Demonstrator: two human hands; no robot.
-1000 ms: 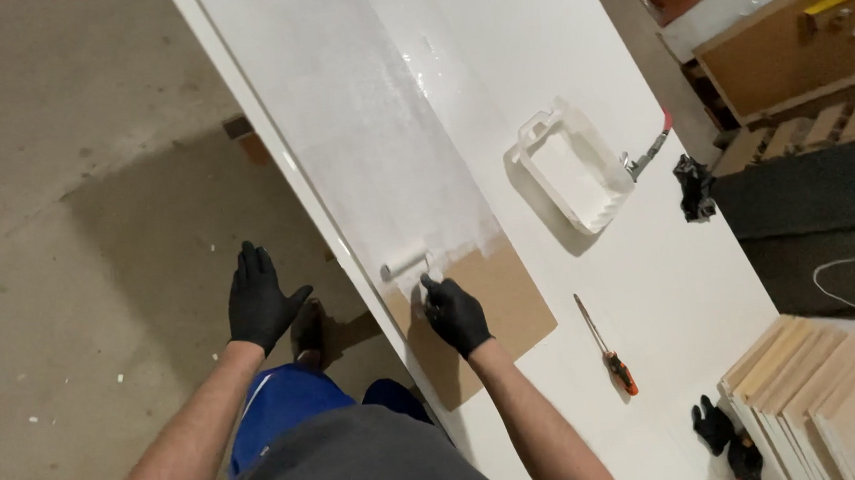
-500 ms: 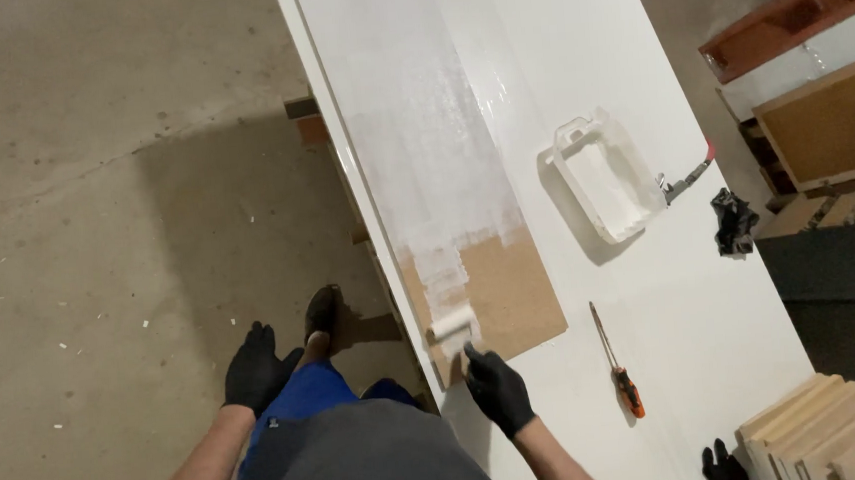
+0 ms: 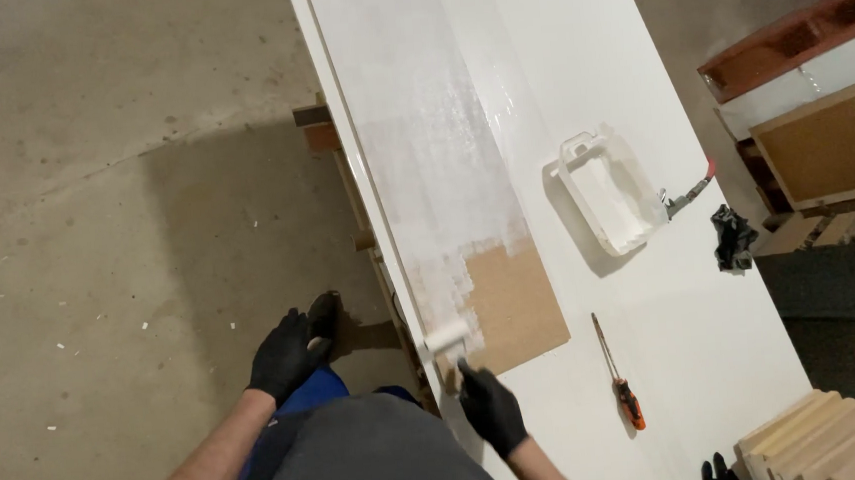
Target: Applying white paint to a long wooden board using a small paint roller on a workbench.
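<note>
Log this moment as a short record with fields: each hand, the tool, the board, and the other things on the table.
right hand: black glove, holds the paint roller
left hand: black glove, free, out over the concrete floor
roller: on the near end of the board, at the paint's edge
board: brown, mostly coated white, bare patch at the near end
table: white
paint tray: white, right of the board
screwdriver: orange handle, near the bare patch

Roller (image 3: 447, 338) sits on the board (image 3: 443, 169) at its near end, board lying on the desk (image 3: 655, 334). Paint tray (image 3: 605, 192) to the right, screwdriver (image 3: 618, 375) nearer, right of the board.
</note>
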